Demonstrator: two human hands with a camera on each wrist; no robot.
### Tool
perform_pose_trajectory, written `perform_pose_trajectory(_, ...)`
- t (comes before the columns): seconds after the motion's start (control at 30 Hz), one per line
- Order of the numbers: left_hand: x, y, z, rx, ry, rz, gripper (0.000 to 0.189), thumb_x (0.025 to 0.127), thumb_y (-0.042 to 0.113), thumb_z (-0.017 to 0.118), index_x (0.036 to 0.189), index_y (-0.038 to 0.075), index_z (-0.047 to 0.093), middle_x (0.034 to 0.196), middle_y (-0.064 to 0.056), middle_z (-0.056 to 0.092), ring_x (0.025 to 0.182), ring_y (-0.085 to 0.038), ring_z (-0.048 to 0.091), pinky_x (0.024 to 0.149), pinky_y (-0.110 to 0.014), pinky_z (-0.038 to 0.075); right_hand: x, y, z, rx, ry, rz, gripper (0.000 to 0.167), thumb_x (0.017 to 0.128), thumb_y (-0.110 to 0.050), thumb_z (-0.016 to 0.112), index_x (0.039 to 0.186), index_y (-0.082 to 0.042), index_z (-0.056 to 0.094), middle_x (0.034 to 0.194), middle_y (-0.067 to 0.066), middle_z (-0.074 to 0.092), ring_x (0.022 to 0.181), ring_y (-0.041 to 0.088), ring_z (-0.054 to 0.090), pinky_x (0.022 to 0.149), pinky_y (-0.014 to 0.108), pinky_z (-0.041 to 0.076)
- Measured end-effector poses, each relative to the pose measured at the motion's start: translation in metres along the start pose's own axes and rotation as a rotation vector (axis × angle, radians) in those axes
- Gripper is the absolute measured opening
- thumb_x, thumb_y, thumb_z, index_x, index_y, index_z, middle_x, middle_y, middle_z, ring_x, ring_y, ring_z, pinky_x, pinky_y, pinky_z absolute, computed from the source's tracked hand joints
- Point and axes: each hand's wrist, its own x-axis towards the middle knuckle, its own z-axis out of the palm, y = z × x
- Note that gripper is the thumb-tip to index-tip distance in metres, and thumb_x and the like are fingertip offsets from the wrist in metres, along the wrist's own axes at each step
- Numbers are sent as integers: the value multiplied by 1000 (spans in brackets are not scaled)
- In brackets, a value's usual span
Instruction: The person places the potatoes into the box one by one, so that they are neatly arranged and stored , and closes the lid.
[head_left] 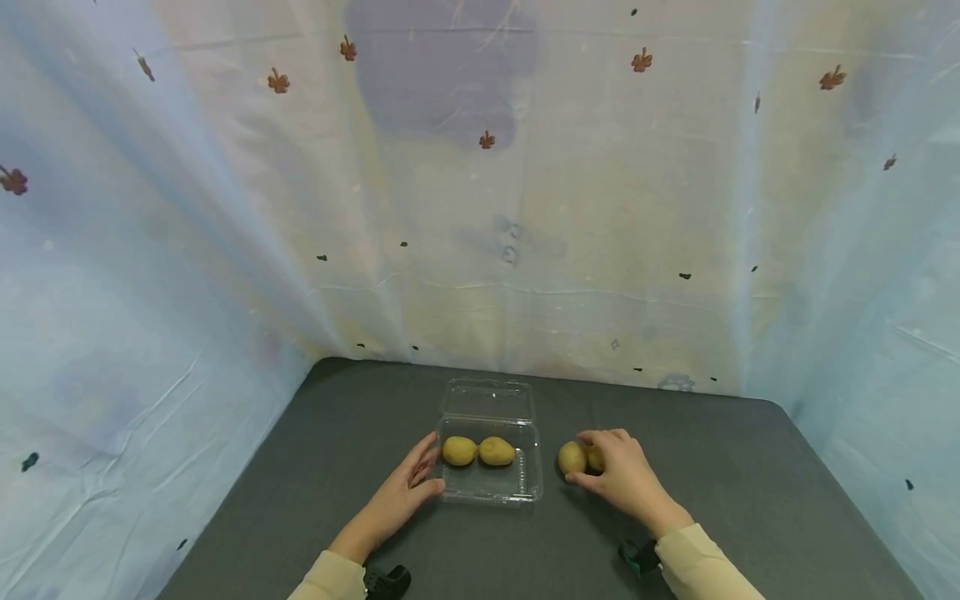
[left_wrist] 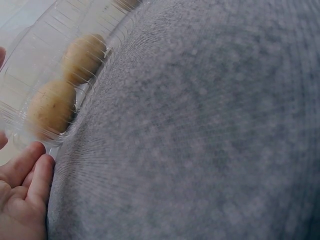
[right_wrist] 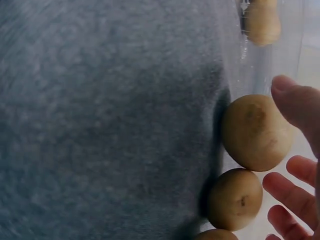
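From the head view, the clear plastic box [head_left: 480,483] sits ahead of me, its lid [head_left: 489,402] folded back toward 12 o'clock. One potato [head_left: 460,451] and a second potato [head_left: 497,451] lie side by side inside. My left hand [head_left: 396,500] is at the box's 9 o'clock wall, fingers spread and steadying it, I'd judge. At 3 o'clock, outside it, my right hand [head_left: 622,477] is curved about a loose potato [head_left: 572,458], with another potato [head_left: 595,459] partly hidden behind. I take the step in hand to be getting hold of that nearest one; the move calls for closing thumb and fingers without knocking its neighbour. The dark grey table [head_left: 675,429] ends at a pale curtain [head_left: 570,333] printed with little brown leaves, which wraps round from 10 to 2 o'clock.

From the left wrist, two of my fingers lie nearly together at 8 o'clock, tips at the box's edge; whether they press, I can't tell. The tabletop shows a woven grain.

From the right wrist, my thumb and fingers stand apart round the loose potato at 3 o'clock, not pinching it. Its neighbour touches it at 4, and a third loose potato [right_wrist: 216,235] is cut off at 5.
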Motion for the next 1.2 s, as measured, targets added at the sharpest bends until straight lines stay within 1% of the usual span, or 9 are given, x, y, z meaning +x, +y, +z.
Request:
perform_pose_trajectory(0.23,0,0,1,-11,-2,5,75,97,23,60,156,24,14,156,-18,23,144,-32,21,116,-51,18,-2,3,3,-10,-10,-4,65,69,-44,86,123,-14,65,115,-1,64,114,28,48,95,53,39)
perform_pose_trajectory(0.47,-1,4,1,-2,5,6,75,97,24,61,156,23,15,156,-17,24,143,-32,22,116,-50,18,-1,5,5,6,-13,-2,67,69,-43,86,125,-13,64,115,-1,64,115,28,47,95,53,38)
perform_pose_trajectory(0.63,-2,4,1,1,-1,3,75,97,25,60,156,23,15,156,-17,24,143,-32,22,116,-50,18,-1,6,9,8,-19,12,69,69,-43,86,127,-13,63,114,-2,62,114,27,46,92,51,40)
perform_pose_trajectory(0.8,0,1,0,0,-5,9,74,97,25,60,156,23,14,156,-18,24,143,-32,22,116,-51,19,0,5,12,10,-16,14,66,69,-41,87,124,-15,65,111,-3,62,111,25,47,89,49,40)
perform_pose_trajectory(1.0,0,-1,-1,-5,-3,4,75,97,26,60,156,25,14,156,-16,24,143,-32,22,115,-50,19,2,2,13,-16,-25,27,61,68,-41,87,120,-18,66,110,-4,61,110,24,47,88,47,42)
perform_pose_trajectory(1.2,-1,1,0,-8,3,5,75,97,26,61,156,25,15,156,-16,25,143,-31,22,116,-50,19,4,-1,15,-50,-16,48,57,68,-41,88,117,-21,66,109,-2,60,106,24,48,81,45,44)
